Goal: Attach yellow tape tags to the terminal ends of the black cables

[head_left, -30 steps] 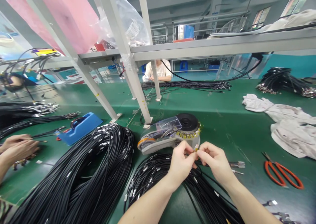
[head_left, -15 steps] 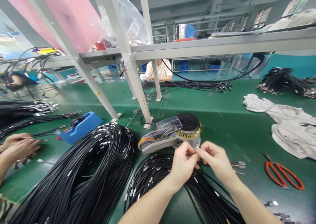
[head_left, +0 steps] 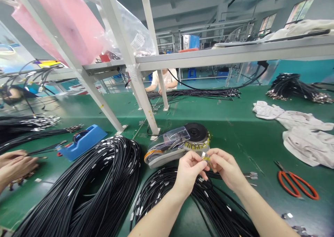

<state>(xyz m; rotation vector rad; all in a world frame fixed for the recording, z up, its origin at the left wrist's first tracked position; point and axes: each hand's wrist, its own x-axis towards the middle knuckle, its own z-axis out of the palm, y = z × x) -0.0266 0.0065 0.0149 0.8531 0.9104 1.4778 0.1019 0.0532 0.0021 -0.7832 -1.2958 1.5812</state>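
Observation:
My left hand (head_left: 191,171) is closed in a pinch on a black cable, mostly hidden by the fingers, where a small white label (head_left: 203,155) shows. Against it, my right hand (head_left: 224,165) pinches a small piece of yellowish clear tape (head_left: 207,158). Just behind both hands stands a grey tape dispenser (head_left: 167,157), its round black disc (head_left: 195,131) edged with cut yellow tape pieces. Beneath my wrists lies a coil of black cables (head_left: 159,184) bearing white labels.
A larger cable coil (head_left: 114,167) and a blue tape dispenser (head_left: 85,143) lie left, near a co-worker's hands (head_left: 17,165). Red-handled scissors (head_left: 294,181) and white gloves (head_left: 300,136) are on the right. A shelf post (head_left: 146,104) rises behind the dispenser; another person sits across the table.
Yellowish tape now shows between my fingertips, and the white label is more exposed. My hands stay together by the dispenser. The view has shifted slightly.

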